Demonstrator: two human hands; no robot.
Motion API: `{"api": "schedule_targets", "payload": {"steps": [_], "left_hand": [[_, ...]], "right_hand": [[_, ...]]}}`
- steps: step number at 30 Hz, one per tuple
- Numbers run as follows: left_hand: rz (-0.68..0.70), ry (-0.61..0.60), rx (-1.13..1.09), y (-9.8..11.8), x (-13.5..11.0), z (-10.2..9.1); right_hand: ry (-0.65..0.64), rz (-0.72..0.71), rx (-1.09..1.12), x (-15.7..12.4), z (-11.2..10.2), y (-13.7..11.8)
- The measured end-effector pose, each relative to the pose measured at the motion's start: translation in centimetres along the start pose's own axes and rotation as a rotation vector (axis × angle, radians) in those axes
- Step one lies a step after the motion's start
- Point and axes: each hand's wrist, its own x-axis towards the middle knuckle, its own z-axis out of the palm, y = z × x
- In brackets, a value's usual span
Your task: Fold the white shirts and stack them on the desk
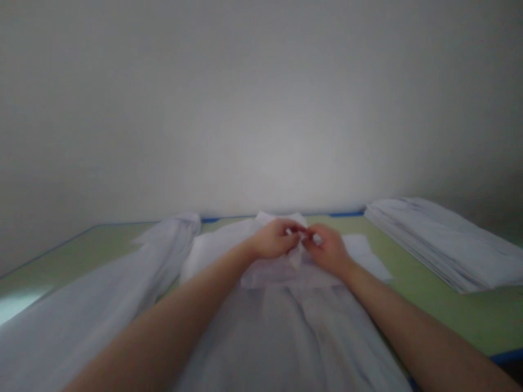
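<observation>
A white cloth garment lies spread on the table in front of me, its lower part running toward my body. Over its far end, my left hand and my right hand meet, fingertips pinched close together. Between them a bit of the white fabric is raised into a small peak, and both hands are closed on it. Blur hides the exact part of the garment in my fingers. White cloth also extends flat to either side beneath my hands.
On the right of the green table rests a stack of folded white cloth. Another long white cloth lies loosely along the left. A pale wall rises behind the table's blue far edge.
</observation>
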Motion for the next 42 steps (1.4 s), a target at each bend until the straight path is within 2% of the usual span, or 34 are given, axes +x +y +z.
{"api": "schedule_targets", "payload": {"steps": [3, 6, 10, 13, 16, 19, 21, 25, 28, 31, 34, 36, 39, 42], "left_hand": [[0.062, -0.070, 0.173, 0.8, -0.4, 0.0], [0.151, -0.099, 0.340, 1.8, -0.8, -0.8], [0.137, -0.030, 0.488, 2.4, -1.7, -3.3], [0.096, 0.063, 0.554, 2.6, -2.5, -5.4], [0.015, 0.130, 0.687, 2.7, -3.5, -6.7], [-0.100, 0.132, 0.806, 2.4, -4.5, -7.5], [-0.153, 0.135, 0.846, 1.8, -5.4, -8.1], [-0.237, 0.179, 0.876, -0.2, -7.4, -9.7], [-0.389, 0.157, 0.894, -1.7, -8.8, -10.9], [-0.559, 0.128, 0.887, -2.6, -9.7, -11.8], [-0.668, 0.164, 0.804, -2.8, -10.7, -12.7], [-0.708, 0.205, 0.765, -2.9, -11.7, -13.6], [-0.750, 0.238, 0.824, -3.2, -13.9, -15.9], [-0.779, 0.313, 0.920, -4.0, -17.0, -19.2]], "right_hand": [[-0.006, 0.108, -0.051, 0.2, 0.0, -0.3], [-0.076, 0.160, -0.010, 0.1, 0.1, -0.9], [-0.157, 0.135, 0.045, 0.0, 0.4, -2.3], [-0.257, 0.066, -0.032, 0.2, 0.8, -3.6], [-0.416, -0.028, -0.154, 0.7, 1.5, -5.1], [-0.589, -0.105, -0.278, 0.9, 2.4, -6.8], [-0.643, -0.115, -0.347, 0.8, 3.2, -8.0], [-0.623, -0.002, -0.447, 0.5, 4.6, -9.7], [-0.661, 0.128, -0.465, 0.6, 5.3, -10.1], [-0.682, 0.180, -0.411, 1.1, 5.6, -9.9], [-0.665, 0.190, -0.259, 1.9, 5.5, -9.1], [-0.590, 0.231, -0.149, 2.6, 5.1, -8.0], [-0.334, 0.377, -0.047, 3.7, 3.2, -5.5], [-0.034, 0.614, -0.036, 4.4, -0.5, -1.6]]}}
